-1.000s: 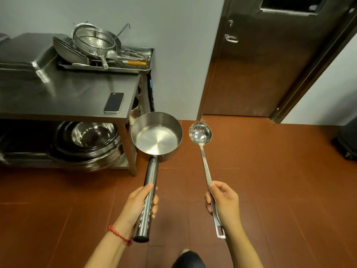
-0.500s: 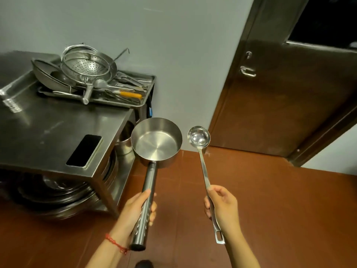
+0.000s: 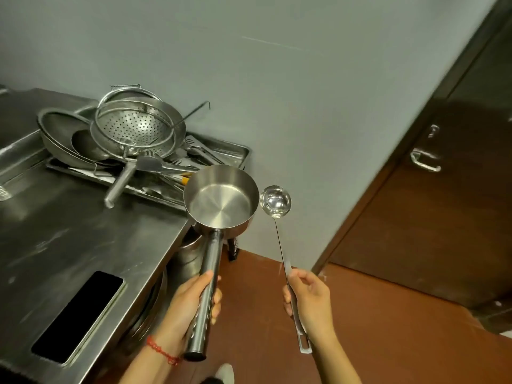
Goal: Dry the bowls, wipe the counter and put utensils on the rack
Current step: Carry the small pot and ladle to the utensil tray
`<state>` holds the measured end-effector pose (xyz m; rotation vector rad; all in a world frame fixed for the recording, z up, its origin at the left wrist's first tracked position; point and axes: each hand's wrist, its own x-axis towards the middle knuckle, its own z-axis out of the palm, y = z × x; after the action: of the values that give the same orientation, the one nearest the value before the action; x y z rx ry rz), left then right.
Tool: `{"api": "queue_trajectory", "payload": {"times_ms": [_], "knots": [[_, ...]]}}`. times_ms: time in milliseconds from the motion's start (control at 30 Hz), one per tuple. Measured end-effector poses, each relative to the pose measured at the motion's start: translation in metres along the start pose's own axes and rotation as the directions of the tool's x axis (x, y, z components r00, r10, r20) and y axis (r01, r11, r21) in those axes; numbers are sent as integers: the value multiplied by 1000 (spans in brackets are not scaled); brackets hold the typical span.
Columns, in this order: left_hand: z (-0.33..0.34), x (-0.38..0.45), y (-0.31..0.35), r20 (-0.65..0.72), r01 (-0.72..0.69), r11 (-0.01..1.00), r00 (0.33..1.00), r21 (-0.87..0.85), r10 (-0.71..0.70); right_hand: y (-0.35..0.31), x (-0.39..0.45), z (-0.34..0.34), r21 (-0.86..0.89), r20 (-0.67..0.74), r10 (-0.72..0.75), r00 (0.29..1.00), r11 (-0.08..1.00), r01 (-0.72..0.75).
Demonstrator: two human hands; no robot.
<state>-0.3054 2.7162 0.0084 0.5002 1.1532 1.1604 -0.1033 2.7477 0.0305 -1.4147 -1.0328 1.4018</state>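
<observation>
Closer now than a moment ago, the stainless-steel counter (image 3: 83, 245) fills the lower left of the view, and the shallow metal tray of utensils (image 3: 238, 153) at its far end has drawn up to just beyond the raised pan. The left hand (image 3: 191, 306), with a red braided bracelet (image 3: 162, 351) at its wrist, has its fingers wrapped round the tubular handle of a round stainless-steel saucepan (image 3: 221, 200), thumb lying along the top; the handle's end pokes out below the palm, and the pan's bowl sits forward of the hand, held over the counter's right corner with its open side facing the camera. The right hand (image 3: 313, 303) pinches the thin flat handle of a polished steel ladle (image 3: 275, 201) between thumb and curled fingers, the slotted handle end hanging out beneath the palm; the ladle's cup rises well above and slightly left of that hand, just beside the saucepan's rim, though whether they touch cannot be told. Beyond the left hand, the tray holds a perforated steel colander (image 3: 135, 128) leaning on stacked pans, with tongs and other utensils lying beneath. A black smartphone (image 3: 77, 314) lies flat on the counter, left of the left forearm. To the right of the right hand stand a brown door (image 3: 443, 217) and red-brown floor (image 3: 360, 342).
</observation>
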Motion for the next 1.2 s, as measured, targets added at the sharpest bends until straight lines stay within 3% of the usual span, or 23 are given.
{"api": "queue_trajectory", "payload": {"times_ms": [400, 700, 900, 1033, 1200], "knots": [[-10, 148, 105, -221, -149, 981, 968, -126, 118, -70, 204, 78, -84, 252, 12, 968, 996, 9], [-23, 230, 149, -508, -297, 930, 848, -217, 152, -100, 342, 126, -181, 495, 40, 868, 982, 58], [-37, 265, 179, -594, -295, 926, 798, -237, 102, -99, 399, 146, -254, 557, 110, 823, 966, 43], [-52, 284, 198, -602, -293, 919, 794, -263, 81, -89, 424, 165, -277, 598, 102, 795, 957, 86], [-68, 304, 213, -603, -260, 937, 795, -231, 72, -77, 442, 188, -267, 583, 145, 800, 963, 20]]}}
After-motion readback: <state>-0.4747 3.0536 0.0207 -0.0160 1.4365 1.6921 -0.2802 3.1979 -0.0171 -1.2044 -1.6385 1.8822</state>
